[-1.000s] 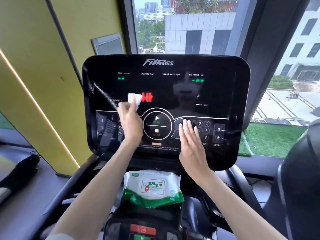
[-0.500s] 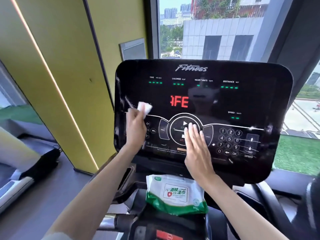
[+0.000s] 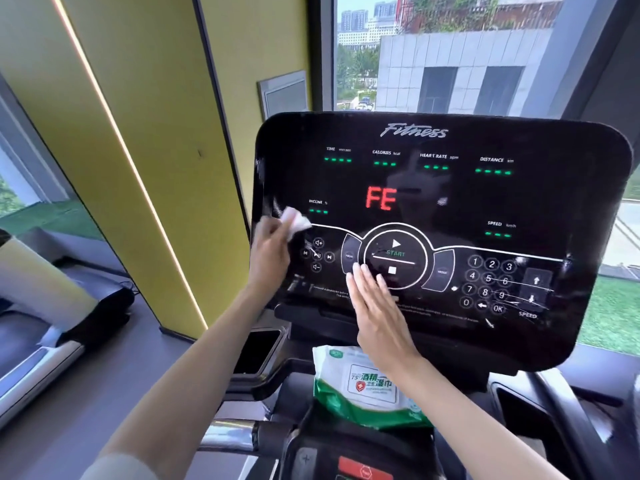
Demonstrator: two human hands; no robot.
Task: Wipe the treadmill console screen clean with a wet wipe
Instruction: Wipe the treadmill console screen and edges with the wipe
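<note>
Two bare hands on the black treadmill console screen [image 3: 519,209], viewed from a head-worn camera. Left hand [image 3: 268,252] at the screen's left edge, fingers curled round a crumpled white wet wipe [image 3: 294,220], holding it at the glass just left of the green INCLINE dashes, near the start of the curved white line; wipe blurred. Right hand [image 3: 375,306] laid flat and open, straight fingers close together, tips touching the lower left rim of the round START dial [image 3: 394,254], palm over the fine print along the bottom edge. Red letters "FE" [image 3: 381,199] lit mid-screen, beneath green dashes for time, calories, heart rate and distance. Number keypad [image 3: 488,284] at lower right, well apart from both hands, crossed by thin pale streaks. Below the console, a green-and-white pack of wet wipes [image 3: 367,386], partly hidden by the right wrist. Yellow wall panel [image 3: 156,133] with a lit strip to the left; window [image 3: 450,46] behind, showing grey buildings.
</note>
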